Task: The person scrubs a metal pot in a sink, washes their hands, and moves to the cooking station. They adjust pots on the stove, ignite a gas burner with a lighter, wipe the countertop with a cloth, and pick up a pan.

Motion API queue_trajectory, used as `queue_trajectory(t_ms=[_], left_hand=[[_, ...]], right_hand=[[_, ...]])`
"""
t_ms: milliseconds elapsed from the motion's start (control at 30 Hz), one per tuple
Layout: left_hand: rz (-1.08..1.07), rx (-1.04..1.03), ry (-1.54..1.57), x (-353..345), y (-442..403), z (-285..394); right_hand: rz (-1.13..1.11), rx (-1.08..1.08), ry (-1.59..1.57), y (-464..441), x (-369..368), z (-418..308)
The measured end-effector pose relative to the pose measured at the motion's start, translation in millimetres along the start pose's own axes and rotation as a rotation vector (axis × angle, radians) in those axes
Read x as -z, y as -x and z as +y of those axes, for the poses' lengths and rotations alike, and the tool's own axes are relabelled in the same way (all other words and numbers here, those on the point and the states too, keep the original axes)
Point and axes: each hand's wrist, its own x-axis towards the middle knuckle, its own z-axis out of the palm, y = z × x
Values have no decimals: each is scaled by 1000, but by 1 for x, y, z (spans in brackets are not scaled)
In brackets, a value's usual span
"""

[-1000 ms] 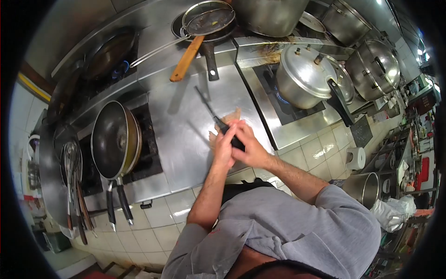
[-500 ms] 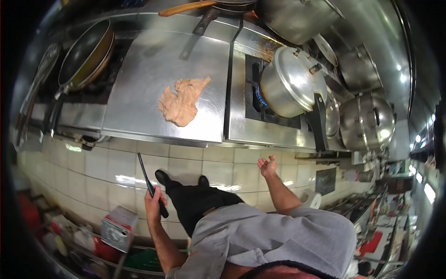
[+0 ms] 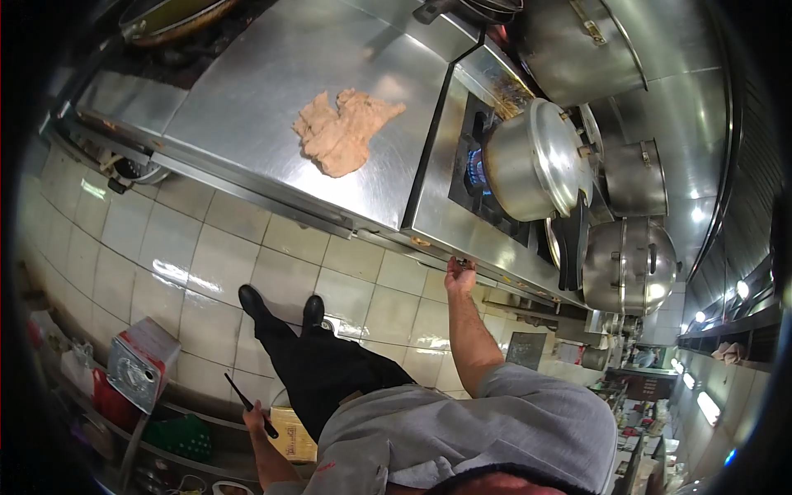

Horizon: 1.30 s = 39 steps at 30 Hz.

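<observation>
My left hand (image 3: pixel 256 416) is closed around the black handle of a thin, knife-like tool (image 3: pixel 244 399), low on the left beside my body and above the floor. My right hand (image 3: pixel 460 275) reaches to the front edge of the stove (image 3: pixel 433 216), its fingers closed on a small knob there, mostly hidden by them. Above that hand, a lidded pressure cooker (image 3: pixel 528 157) stands over a lit blue flame (image 3: pixel 476 171). A flat, pale brown piece of what looks like meat (image 3: pixel 345 132) lies on the steel counter (image 3: pixel 239 107) to the left.
Large steel pots (image 3: pixel 577 49) stand behind and right of the cooker, whose black handle (image 3: pixel 569 247) juts over the stove's front. A pan (image 3: pixel 169 16) is at the upper left. A metal tin (image 3: pixel 136 371) and a yellow box (image 3: pixel 294 435) are low on the left.
My left hand has moved down with the tool. My right hand, open half a second ago, has moved up to the stove front and closed. The view has shifted right along the counter.
</observation>
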Motion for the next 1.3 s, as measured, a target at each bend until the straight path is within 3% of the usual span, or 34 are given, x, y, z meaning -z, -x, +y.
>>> queue_trajectory(t_ms=[67,133,333,400,433,500,533,600,733,800,833,900,933,1000,1033,1167,1233,1267,1300], left_hand=[[-43,-161,24,-4,-6,-10],[-24,-93,24,-17,-7,-9],[-94,-187,55,-60,16,29],[-112,-232,59,-65,19,33],[-110,-230,62,-65,20,34],[-89,-182,65,-65,24,35],[-89,-180,65,-64,24,32],[-78,-146,82,-60,20,26],[-62,-167,44,-52,9,14],[-43,-181,27,-51,4,11],[-43,-180,26,-52,9,15],[-58,-143,59,-53,20,25],[-58,-141,58,-53,23,28],[-66,-141,75,-54,25,33],[-65,-142,74,-54,22,33],[-59,-165,46,-52,8,28],[-65,-170,53,-50,6,27],[-69,-166,47,-49,5,26],[-72,-162,41,-48,5,25]], right_hand=[[-56,21,43,-2,1,0],[-76,27,37,-5,3,-2],[-19,-53,-105,-1,-4,-12],[-67,-306,-197,-18,12,-16],[-68,-309,-193,-24,23,-18],[-509,-702,-258,-35,45,-22],[-508,-702,-257,-20,31,-21],[15,-138,103,9,-1,-14],[-62,53,124,-2,-1,-4],[-166,-266,-193,-16,11,-11],[-165,-266,-192,-23,23,-16],[-784,-775,-299,-30,46,-23],[-782,-775,-297,-13,32,-22],[-57,-47,128,18,0,-15],[-115,63,124,3,6,-8],[-107,-27,64,-31,16,-12],[-564,-801,-202,-27,19,-32],[-566,-802,-200,-28,15,-28],[-204,-491,-48,18,-21,-24]])
